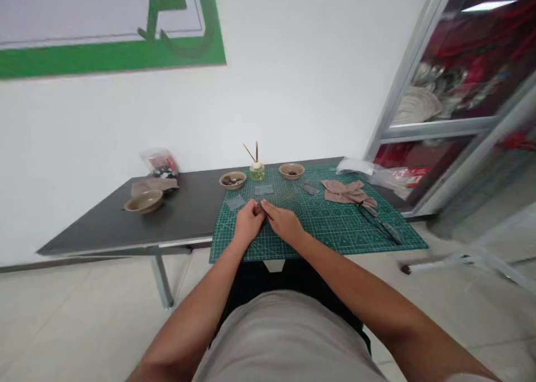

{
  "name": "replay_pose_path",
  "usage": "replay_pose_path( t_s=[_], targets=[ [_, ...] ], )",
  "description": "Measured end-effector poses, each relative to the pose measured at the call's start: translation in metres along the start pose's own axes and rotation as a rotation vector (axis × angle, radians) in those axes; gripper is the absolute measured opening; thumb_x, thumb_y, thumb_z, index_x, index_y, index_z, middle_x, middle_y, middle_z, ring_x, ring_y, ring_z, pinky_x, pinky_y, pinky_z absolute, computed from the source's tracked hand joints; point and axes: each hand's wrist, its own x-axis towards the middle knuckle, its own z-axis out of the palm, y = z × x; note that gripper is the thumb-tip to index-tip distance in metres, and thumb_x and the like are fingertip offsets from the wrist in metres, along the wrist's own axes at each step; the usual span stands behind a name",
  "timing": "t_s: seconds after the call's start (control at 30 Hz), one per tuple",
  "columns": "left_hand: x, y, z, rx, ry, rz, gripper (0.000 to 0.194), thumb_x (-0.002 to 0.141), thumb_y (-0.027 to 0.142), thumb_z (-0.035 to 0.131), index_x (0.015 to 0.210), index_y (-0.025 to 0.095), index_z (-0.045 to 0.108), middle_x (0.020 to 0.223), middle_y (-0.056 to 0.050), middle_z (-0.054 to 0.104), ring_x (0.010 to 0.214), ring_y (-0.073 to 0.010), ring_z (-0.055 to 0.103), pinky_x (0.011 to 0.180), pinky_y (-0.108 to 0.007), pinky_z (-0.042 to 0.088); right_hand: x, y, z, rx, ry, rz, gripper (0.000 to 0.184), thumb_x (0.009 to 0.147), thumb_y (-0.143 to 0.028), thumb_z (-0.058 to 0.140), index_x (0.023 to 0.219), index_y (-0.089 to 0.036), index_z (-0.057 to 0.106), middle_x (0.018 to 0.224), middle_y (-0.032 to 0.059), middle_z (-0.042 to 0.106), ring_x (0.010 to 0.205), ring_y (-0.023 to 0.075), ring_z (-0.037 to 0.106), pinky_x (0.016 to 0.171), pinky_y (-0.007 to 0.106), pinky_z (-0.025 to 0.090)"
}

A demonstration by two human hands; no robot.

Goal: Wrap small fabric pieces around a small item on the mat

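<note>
Both hands meet over the near left part of the green cutting mat [326,225]. My left hand [248,219] is closed, its fingertips pinched together. My right hand [281,219] is also closed, fingertips against those of the left. Between them shows a small dark thing [259,208], too small and covered to name. Just beyond the hands lie two clear plastic pieces, one at the left [235,203] and one in the middle [263,190]. Farther back stand a bowl with dark brown pieces [233,180] and a second bowl with a few [292,171].
Between the bowls stands a small glass jar with sticks [257,171]. A greyish oval piece [310,188], a pinkish-brown cloth [345,192] and black cords [379,225] lie right. Plastic bags [393,178] sit at the back right. Far left are a bowl [143,202] and a bag [161,163].
</note>
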Motion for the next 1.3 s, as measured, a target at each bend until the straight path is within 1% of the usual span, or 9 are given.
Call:
replay_pose_path(
  t_s=[0.17, 0.37, 0.47, 0.57, 0.67, 0.9, 1.0, 1.1, 1.3],
  targets=[
    [-0.002, -0.001, 0.001, -0.12, 0.026, -0.001, 0.016, 0.082, 0.027, 0.055, 0.069, 0.019, 0.048, 0.062, 0.005, 0.049, 0.06, -0.0113, 0.045, 0.06, -0.024, 0.034, 0.002, -0.005, -0.009, -0.004, -0.014, 0.115, 0.046, 0.093, -0.015, 0.043, 0.139, -0.012, 0.048, 0.134, 0.0117, 0.059, 0.114, 0.0199, 0.064, 0.097, 0.034, 0.052],
    [-0.003, -0.002, 0.004, -0.201, 0.033, 0.03, 0.015, 0.081, 0.025, 0.056, 0.069, 0.02, 0.049, 0.063, 0.005, 0.05, 0.061, -0.0111, 0.047, 0.061, -0.024, 0.036, 0.001, -0.007, -0.013, -0.007, -0.019, 0.114, 0.045, 0.094, -0.016, 0.042, 0.139, -0.014, 0.048, 0.134, 0.0112, 0.06, 0.111, 0.0194, 0.065, 0.094, 0.032, 0.053],
    [-0.003, -0.004, 0.006, -0.309, 0.081, 0.011, 0.015, 0.082, 0.031, 0.06, 0.076, 0.02, 0.052, 0.066, 0.004, 0.053, 0.062, -0.0112, 0.05, 0.062, -0.024, 0.039, 0.001, -0.005, -0.013, -0.021, -0.017, 0.181, 0.043, 0.095, -0.019, 0.042, 0.137, -0.015, 0.05, 0.126, 0.0109, 0.065, 0.106, 0.0199, 0.067, 0.091, 0.032, 0.054],
    [-0.002, -0.004, 0.008, -0.396, 0.109, 0.007, 0.015, 0.082, 0.031, 0.061, 0.089, 0.021, 0.054, 0.066, 0.005, 0.054, 0.06, -0.0113, 0.052, 0.061, -0.024, 0.042, 0.002, -0.003, -0.013, -0.019, 0.018, 0.217, 0.044, 0.094, -0.018, 0.042, 0.137, -0.014, 0.05, 0.128, 0.0122, 0.064, 0.11, 0.0204, 0.066, 0.092, 0.033, 0.053],
    [-0.001, -0.005, 0.009, -0.423, 0.086, 0.002, 0.02, 0.084, 0.032, 0.06, 0.1, 0.021, 0.056, 0.066, 0.005, 0.056, 0.062, -0.0124, 0.056, 0.063, -0.025, 0.044, 0.001, -0.002, -0.013, -0.009, 0.046, 0.235, 0.045, 0.093, -0.016, 0.041, 0.137, -0.013, 0.05, 0.128, 0.0128, 0.063, 0.111, 0.0206, 0.065, 0.094, 0.033, 0.052],
    [0.003, -0.01, 0.011, -0.544, 0.023, -0.014, 0.029, 0.075, 0.027, 0.066, 0.103, 0.019, 0.059, 0.072, 0.002, 0.062, 0.068, -0.013, 0.061, 0.069, -0.026, 0.048, 0.003, -0.003, -0.015, 0.016, 0.082, 0.286, 0.045, 0.093, -0.017, 0.041, 0.137, -0.014, 0.051, 0.125, 0.0124, 0.065, 0.11, 0.0214, 0.065, 0.094, 0.034, 0.052],
    [0.003, -0.009, 0.009, -0.456, 0.014, -0.035, 0.022, 0.078, 0.029, 0.064, 0.098, 0.019, 0.062, 0.069, 0.002, 0.063, 0.065, -0.0134, 0.06, 0.067, -0.026, 0.047, 0.003, -0.003, -0.015, 0.028, 0.091, 0.285, 0.045, 0.093, -0.017, 0.04, 0.137, -0.014, 0.051, 0.126, 0.0122, 0.065, 0.109, 0.0217, 0.066, 0.094, 0.035, 0.052],
    [0.002, -0.003, 0.005, -0.284, 0.034, -0.023, 0.015, 0.08, 0.033, 0.062, 0.084, 0.019, 0.065, 0.074, 0.001, 0.066, 0.066, -0.0132, 0.058, 0.066, -0.025, 0.045, 0.002, -0.002, -0.013, 0.031, 0.098, 0.241, 0.045, 0.093, -0.016, 0.04, 0.137, -0.015, 0.051, 0.13, 0.0115, 0.063, 0.112, 0.0208, 0.065, 0.096, 0.035, 0.052],
    [0.001, 0.004, 0.002, -0.139, 0.037, -0.015, 0.007, 0.078, 0.023, 0.058, 0.074, 0.019, 0.062, 0.064, 0.004, 0.058, 0.061, -0.0111, 0.051, 0.061, -0.023, 0.039, -0.001, -0.002, -0.008, -0.014, 0.054, 0.082, 0.047, 0.093, -0.013, 0.04, 0.139, -0.018, 0.049, 0.139, 0.0082, 0.055, 0.122, 0.0175, 0.058, 0.1, 0.033, 0.05]
  ],
)
